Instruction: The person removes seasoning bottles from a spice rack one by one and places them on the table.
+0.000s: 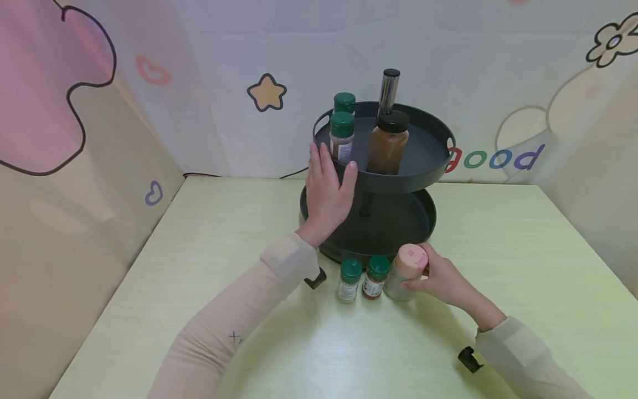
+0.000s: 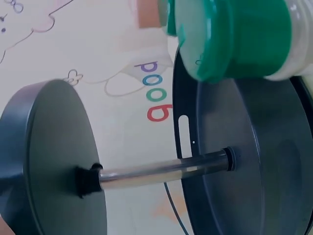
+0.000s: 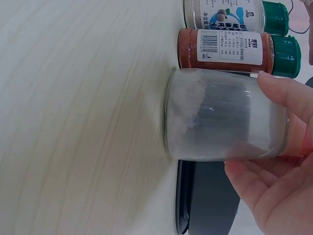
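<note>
My right hand [image 1: 443, 279] grips a clear jar [image 3: 220, 115] with a pink lid [image 1: 411, 260]; some white contents show inside. The jar stands on the table in front of a black two-tier rack [image 1: 423, 182]. Beside it are a green-capped spice bottle with red powder [image 3: 225, 51] and another green-capped bottle with a pale label [image 1: 348, 288]. My left hand [image 1: 329, 194] rests its straight fingers against the left outer rim of the rack's upper tray. On that tray are two green-capped bottles [image 1: 341, 133] and a brown jar with a black lid [image 1: 387, 145].
The lower tray [image 1: 384, 221] holds nothing visible. A metal post [image 1: 389, 91] rises through the upper tray. Behind the pale table [image 1: 239, 221] hangs a printed cloth backdrop [image 1: 219, 100], and a thin black cable [image 1: 294, 173] runs along its base.
</note>
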{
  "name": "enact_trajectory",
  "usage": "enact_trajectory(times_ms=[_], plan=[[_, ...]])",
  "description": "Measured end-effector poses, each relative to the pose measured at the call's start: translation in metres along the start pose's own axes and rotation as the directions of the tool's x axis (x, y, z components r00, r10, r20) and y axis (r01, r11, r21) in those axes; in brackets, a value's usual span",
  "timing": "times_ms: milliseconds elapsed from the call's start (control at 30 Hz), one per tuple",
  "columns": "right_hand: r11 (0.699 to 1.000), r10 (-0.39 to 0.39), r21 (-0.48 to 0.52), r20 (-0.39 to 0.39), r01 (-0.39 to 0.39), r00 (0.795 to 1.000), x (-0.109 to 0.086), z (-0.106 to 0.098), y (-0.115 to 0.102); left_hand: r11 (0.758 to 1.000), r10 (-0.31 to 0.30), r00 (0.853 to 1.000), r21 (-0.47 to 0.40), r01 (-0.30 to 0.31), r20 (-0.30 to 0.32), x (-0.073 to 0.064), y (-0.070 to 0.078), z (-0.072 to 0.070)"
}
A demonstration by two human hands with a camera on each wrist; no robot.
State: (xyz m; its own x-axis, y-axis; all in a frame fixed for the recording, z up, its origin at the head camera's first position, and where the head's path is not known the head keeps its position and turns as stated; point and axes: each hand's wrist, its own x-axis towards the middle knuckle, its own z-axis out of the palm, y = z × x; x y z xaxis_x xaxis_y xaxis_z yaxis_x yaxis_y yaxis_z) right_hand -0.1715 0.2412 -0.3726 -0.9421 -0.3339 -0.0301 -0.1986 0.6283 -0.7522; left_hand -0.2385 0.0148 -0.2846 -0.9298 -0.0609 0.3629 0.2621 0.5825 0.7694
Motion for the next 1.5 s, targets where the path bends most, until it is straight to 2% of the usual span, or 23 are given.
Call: enact_trajectory(times_ms=[167,267,367,567,700,1133,1333,1500], plan=[[1.000,-0.003,0.005,0.000,0.003,1.000,0.000,0.000,0.002,0.994,-0.008,0.996,-0.111,-0.002,-0.087,0.012,-0.006,-0.009],[1.000,-0.006,0.006,0.000,0.006,1.000,0.000,0.001,0.003,0.987,-0.035,0.994,-0.162,0.018,-0.107,0.021,-0.011,-0.014],[1.000,-0.009,0.007,0.001,0.008,1.000,0.000,0.001,0.003,0.983,-0.045,0.997,-0.180,0.032,-0.069,0.029,-0.016,-0.018],[1.000,-0.008,0.004,0.004,0.008,1.000,0.001,0.001,0.004,0.983,-0.050,0.996,-0.173,0.062,0.071,0.041,-0.021,-0.019],[1.000,-0.002,0.008,0.008,0.002,1.000,0.002,0.002,0.005,0.987,-0.042,0.994,-0.148,0.058,0.105,0.046,-0.022,-0.019],[1.000,0.007,0.002,0.006,-0.007,1.000,0.003,0.002,0.008,0.993,0.007,0.995,-0.120,0.005,0.099,0.047,-0.024,-0.020],[1.000,0.007,0.001,0.008,-0.007,1.000,0.003,0.003,0.007,0.996,0.049,0.996,-0.084,-0.043,0.071,0.042,-0.025,-0.019],[1.000,0.006,0.005,0.009,-0.006,1.000,0.003,0.003,0.007,0.997,0.051,0.996,-0.054,-0.047,0.069,0.038,-0.026,-0.017]])
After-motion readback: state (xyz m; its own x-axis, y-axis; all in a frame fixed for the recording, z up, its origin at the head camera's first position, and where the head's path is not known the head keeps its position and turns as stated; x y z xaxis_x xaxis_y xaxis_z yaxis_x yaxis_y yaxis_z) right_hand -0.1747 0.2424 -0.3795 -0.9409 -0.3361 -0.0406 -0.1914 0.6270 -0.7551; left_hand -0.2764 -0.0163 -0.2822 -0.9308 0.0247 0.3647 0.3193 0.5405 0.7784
